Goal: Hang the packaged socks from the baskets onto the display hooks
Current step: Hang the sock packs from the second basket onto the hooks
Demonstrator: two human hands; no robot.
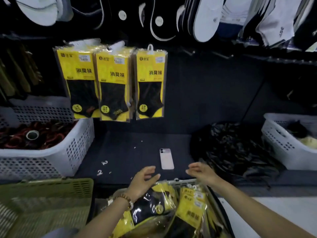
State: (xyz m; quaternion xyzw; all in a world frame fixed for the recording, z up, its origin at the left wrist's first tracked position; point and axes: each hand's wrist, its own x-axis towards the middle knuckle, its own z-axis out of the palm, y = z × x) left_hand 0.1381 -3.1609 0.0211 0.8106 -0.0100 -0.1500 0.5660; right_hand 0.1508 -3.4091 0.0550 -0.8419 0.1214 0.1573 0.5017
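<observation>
green basket [46, 200]: bottom left corner, slatted, its far edge just beside the near wall of the left white basket. left white basket [68, 152]: perforated, on the shelf, holding dark red and black rings; its right corner borders the bare dark stretch of shelf [130, 148]. hanging sock packs [114, 83]: three yellow-and-black bunches side by side on the back wall, edges touching or overlapping; the leftmost bunch's lower edge meets the left basket's back rim, the other two hang well above the shelf. plastic bits [101, 167]: small, white, scattered on the shelf near the left basket. left hand [144, 179]: beaded bracelet [125, 199] at the wrist, fingers spread and relaxed, holding nothing, over the far rim of the front basket. phone [166, 158]: pale, face down, flat on the shelf, just beyond the gap between the two hands. front basket [181, 182]: bottom centre, piled with loose sock packs [190, 208]. right hand [200, 170]: fingers loosely extended, holding nothing, apart from the left hand, over the same rim. hooks [189, 52]: jutting from the rail right of the hanging bunches. black bag [235, 148]: crumpled on the shelf, near the right hand. right white basket [281, 148]: at the right edge, just beside the bag.
</observation>
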